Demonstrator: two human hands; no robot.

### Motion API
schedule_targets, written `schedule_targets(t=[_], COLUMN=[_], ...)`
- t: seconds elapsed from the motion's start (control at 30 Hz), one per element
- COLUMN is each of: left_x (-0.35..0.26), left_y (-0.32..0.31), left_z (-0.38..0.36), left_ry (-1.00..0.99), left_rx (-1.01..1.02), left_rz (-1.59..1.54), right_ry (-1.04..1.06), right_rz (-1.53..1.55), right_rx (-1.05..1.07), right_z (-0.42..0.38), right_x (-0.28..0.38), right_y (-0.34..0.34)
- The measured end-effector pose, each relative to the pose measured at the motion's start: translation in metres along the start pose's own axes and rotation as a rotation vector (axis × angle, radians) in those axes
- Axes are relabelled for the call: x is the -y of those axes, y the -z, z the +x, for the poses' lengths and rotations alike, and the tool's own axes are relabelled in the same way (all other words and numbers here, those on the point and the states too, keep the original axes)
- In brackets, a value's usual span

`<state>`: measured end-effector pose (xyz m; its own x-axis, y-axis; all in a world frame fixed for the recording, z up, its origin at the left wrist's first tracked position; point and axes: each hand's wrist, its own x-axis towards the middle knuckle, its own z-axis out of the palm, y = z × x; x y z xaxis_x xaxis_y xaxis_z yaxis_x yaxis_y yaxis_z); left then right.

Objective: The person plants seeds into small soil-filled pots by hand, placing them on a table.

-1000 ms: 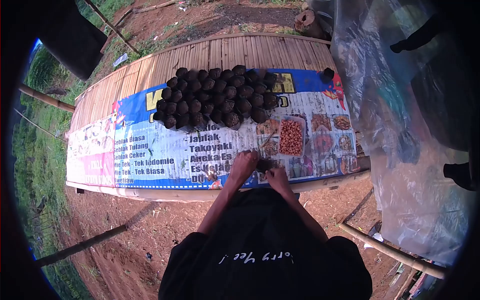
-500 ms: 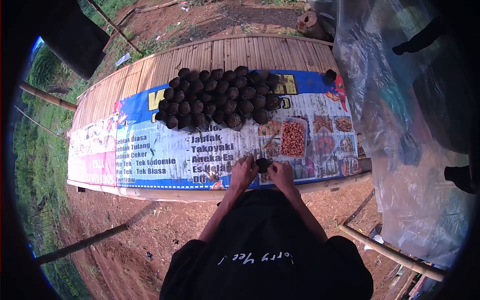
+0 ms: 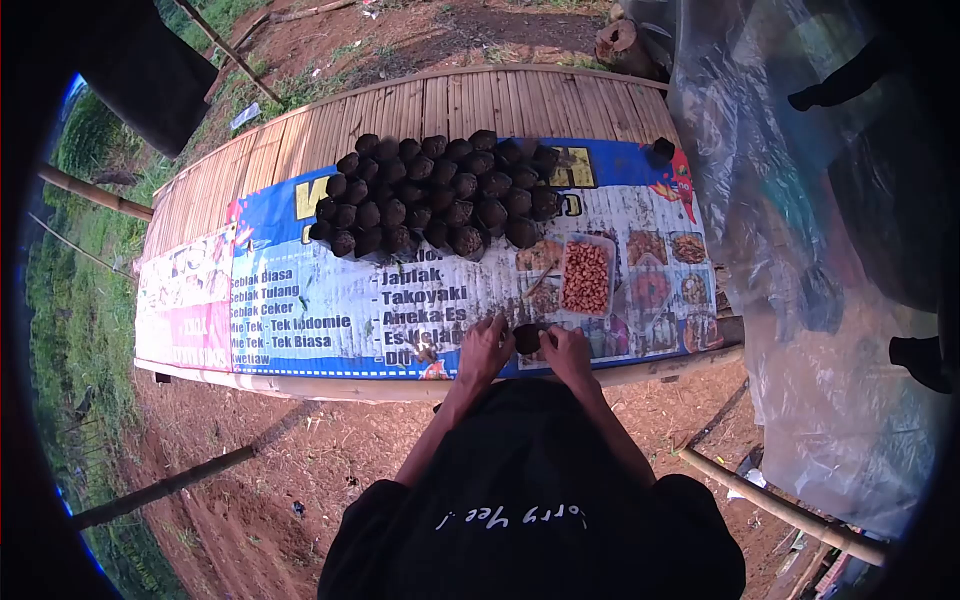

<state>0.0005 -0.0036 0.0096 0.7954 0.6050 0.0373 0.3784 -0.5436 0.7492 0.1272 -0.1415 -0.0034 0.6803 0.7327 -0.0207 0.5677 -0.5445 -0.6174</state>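
Observation:
Close to the table's front edge, a small black bag (image 3: pixel 527 340) with a round, dark opening sits between my two hands. My right hand (image 3: pixel 568 353) pinches its right rim. My left hand (image 3: pixel 484 349) has its fingers bent at the bag's left side, closed on that edge. Just beyond my right hand stands a clear plastic tub (image 3: pixel 611 262) of reddish-brown seeds (image 3: pixel 585 277). Farther back, several small black bags packed with dark soil (image 3: pixel 466 241) stand close together in a cluster.
A printed menu banner (image 3: pixel 270 325) covers much of the bamboo-slat table (image 3: pixel 400 108). One lone black bag (image 3: pixel 660 152) stands at the back right. Plastic sheeting (image 3: pixel 800 330) hangs on the right. Bamboo poles (image 3: pixel 165 488) cross the bare soil around the table.
The black bag between my hands has its mouth turned up more and shows a wider round opening. My hands have shifted only slightly.

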Motion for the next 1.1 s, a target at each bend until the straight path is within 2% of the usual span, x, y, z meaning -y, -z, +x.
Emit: schedule_targets(t=[0.1,0.17,0.2,0.27,0.4,0.53,0.67,0.77,0.87,1.1], left_x=[-0.007,-0.011,-0.010,-0.006,0.003,-0.008,0.007,-0.003,0.006,-0.007], left_y=[0.005,0.008,0.008,0.006,-0.008,-0.001,-0.013,-0.004,-0.011,0.003], left_z=[0.003,0.009,0.011,0.015,0.017,0.008,0.004,0.006,0.004,0.012], left_ry=[-0.027,-0.068,-0.071,-0.130,-0.108,-0.094,-0.064,-0.121,-0.061,-0.018], left_rx=[-0.080,-0.049,-0.050,0.051,0.069,-0.024,-0.118,-0.174,-0.137,-0.128], left_rz=[0.019,0.064,0.063,0.089,0.173,0.046,-0.071,-0.055,-0.082,-0.013], right_ry=[-0.126,-0.234,-0.234,-0.092,-0.116,-0.044,0.005,0.049,0.029,-0.067], right_rz=[-0.066,-0.001,-0.002,-0.128,-0.028,-0.050,-0.038,-0.001,-0.102,-0.061], right_rx=[0.069,0.251,0.248,0.171,0.156,0.082,0.081,0.046,0.060,0.014], right_z=[-0.006,-0.006,-0.008,-0.013,-0.012,-0.003,0.004,0.009,0.010,0.003], right_x=[0.008,0.015,0.012,0.000,-0.007,0.017,0.000,0.019,0.007,0.000], right_y=[0.006,0.013,0.010,-0.005,-0.011,0.019,-0.001,0.016,0.003,0.000])
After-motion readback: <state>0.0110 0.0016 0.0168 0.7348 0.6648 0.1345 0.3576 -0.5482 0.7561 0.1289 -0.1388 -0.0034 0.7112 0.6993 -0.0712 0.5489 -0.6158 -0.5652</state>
